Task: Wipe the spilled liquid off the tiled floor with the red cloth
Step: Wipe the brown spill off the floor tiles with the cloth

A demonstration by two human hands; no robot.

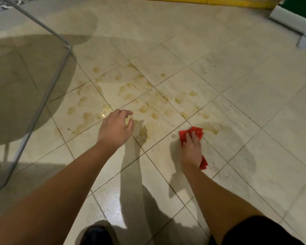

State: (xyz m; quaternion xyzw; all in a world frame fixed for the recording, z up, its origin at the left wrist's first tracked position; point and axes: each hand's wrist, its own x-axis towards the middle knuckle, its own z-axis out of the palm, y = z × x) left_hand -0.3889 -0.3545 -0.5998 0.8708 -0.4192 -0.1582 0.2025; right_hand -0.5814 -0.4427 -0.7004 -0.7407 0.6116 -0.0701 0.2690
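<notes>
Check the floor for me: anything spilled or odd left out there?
Yes. Yellowish-brown blotches of spilled liquid dot the pale tiled floor, beyond both hands. The right hand presses the red cloth at the spill's near edge; the empty left hand hovers.

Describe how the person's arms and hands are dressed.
Both forearms are bare, with no sleeves in view. The left hand and the right hand wear no gloves, and no rings, watch or bracelet can be seen. The fingers are uncovered.
</notes>
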